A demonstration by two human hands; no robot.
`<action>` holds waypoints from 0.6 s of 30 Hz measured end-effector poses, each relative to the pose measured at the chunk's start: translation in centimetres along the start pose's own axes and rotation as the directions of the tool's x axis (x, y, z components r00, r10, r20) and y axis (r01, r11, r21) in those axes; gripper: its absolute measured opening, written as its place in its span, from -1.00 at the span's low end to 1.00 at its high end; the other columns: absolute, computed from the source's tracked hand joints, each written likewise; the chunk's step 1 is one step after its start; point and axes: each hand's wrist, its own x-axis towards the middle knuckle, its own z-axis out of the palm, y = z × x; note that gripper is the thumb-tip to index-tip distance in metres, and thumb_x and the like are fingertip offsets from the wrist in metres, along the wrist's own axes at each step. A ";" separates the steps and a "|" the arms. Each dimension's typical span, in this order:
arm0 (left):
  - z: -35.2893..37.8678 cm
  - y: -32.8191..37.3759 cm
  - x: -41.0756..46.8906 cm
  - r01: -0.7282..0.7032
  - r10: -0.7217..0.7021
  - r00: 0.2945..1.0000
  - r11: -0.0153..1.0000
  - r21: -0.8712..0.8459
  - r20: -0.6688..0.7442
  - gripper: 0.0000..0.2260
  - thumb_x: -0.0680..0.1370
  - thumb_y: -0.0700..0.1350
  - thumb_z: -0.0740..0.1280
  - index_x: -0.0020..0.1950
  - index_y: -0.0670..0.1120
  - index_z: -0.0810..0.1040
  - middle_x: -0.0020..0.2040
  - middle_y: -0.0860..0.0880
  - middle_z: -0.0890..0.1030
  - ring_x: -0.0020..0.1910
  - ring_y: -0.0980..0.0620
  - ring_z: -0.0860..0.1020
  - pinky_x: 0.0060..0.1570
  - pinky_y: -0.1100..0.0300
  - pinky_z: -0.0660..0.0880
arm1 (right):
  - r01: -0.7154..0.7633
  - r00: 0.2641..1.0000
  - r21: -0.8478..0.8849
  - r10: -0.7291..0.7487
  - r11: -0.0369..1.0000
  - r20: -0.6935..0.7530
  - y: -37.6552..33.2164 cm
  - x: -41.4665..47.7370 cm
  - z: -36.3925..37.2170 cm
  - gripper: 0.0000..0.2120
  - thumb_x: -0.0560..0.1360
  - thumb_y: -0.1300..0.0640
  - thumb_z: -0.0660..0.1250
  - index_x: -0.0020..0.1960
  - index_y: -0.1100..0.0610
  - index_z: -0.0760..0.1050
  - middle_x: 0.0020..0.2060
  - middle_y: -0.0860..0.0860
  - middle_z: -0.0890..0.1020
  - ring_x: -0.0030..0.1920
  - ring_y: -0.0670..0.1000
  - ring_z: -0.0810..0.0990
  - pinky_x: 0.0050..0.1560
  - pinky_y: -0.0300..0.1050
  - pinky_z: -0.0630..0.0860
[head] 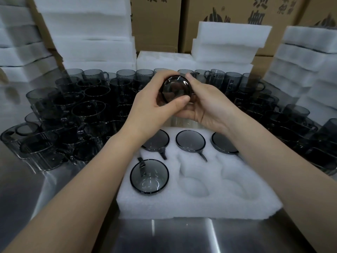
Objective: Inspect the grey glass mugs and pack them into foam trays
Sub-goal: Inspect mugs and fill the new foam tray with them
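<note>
A grey glass mug [176,88] is held up above the table, its round end facing me. My left hand [155,99] grips it from the left with the thumb across its lower edge. My right hand [206,105] cups it from the right and below. Under my hands lies a white foam tray [197,199] with moulded pockets. Several mugs sit in it: three in the far row [190,141] and one in the near left pocket [149,176]. The near middle and near right pockets hold nothing.
Many loose grey mugs [87,110] crowd the steel table [182,236] on the left, behind and on the right [291,121]. Stacks of white foam trays [91,33] stand at the back and both sides [306,57]. Cardboard boxes [237,10] rise behind them.
</note>
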 end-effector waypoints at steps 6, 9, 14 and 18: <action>0.1 -0.4 0.2 -0.026 0.028 0.981 1.000 0.009 -0.191 -0.89 0.58 -0.02 0.31 0.02 -0.01 0.60 -0.10 0.10 0.65 -0.08 0.16 0.59 -0.04 0.25 0.51 | -0.046 0.996 -0.059 0.050 0.997 0.074 0.3 -0.4 0.8 -0.65 0.64 -0.03 0.20 0.15 0.23 0.56 -0.11 0.18 0.70 -0.14 0.23 0.71 -0.24 -0.08 0.64; 0.0 -0.7 0.4 -0.032 0.024 0.971 0.999 -0.031 -0.240 -0.76 0.66 -0.08 0.17 0.03 -0.05 0.63 -0.08 0.03 0.68 -0.06 0.12 0.62 -0.01 0.21 0.53 | -0.098 0.986 -0.005 0.098 0.995 0.135 0.1 -0.5 0.8 -0.65 0.61 0.00 0.24 0.22 0.24 0.52 -0.01 0.24 0.68 -0.06 0.29 0.69 -0.19 -0.04 0.65; -0.2 -0.9 0.5 0.041 -0.085 0.964 0.984 -0.176 -0.252 -0.64 0.71 -0.07 0.06 0.06 -0.11 0.65 0.01 0.00 0.69 0.03 0.12 0.65 0.03 0.28 0.53 | -0.162 0.968 0.081 0.142 0.984 0.208 -0.5 -0.7 0.4 -0.68 0.43 0.10 0.35 0.13 0.21 0.49 -0.06 0.20 0.68 -0.15 0.28 0.70 -0.23 -0.06 0.65; -0.5 -0.8 0.6 0.148 -0.218 0.952 0.941 -0.303 -0.214 -0.53 0.71 0.04 0.00 0.09 -0.15 0.65 -0.02 -0.07 0.71 0.03 0.00 0.68 0.03 0.08 0.60 | -0.089 0.975 -0.035 0.095 0.995 0.203 -1.0 -0.9 -0.2 -0.82 0.41 0.11 0.38 -0.10 0.14 0.41 -0.16 0.16 0.67 -0.27 0.16 0.70 -0.32 -0.14 0.61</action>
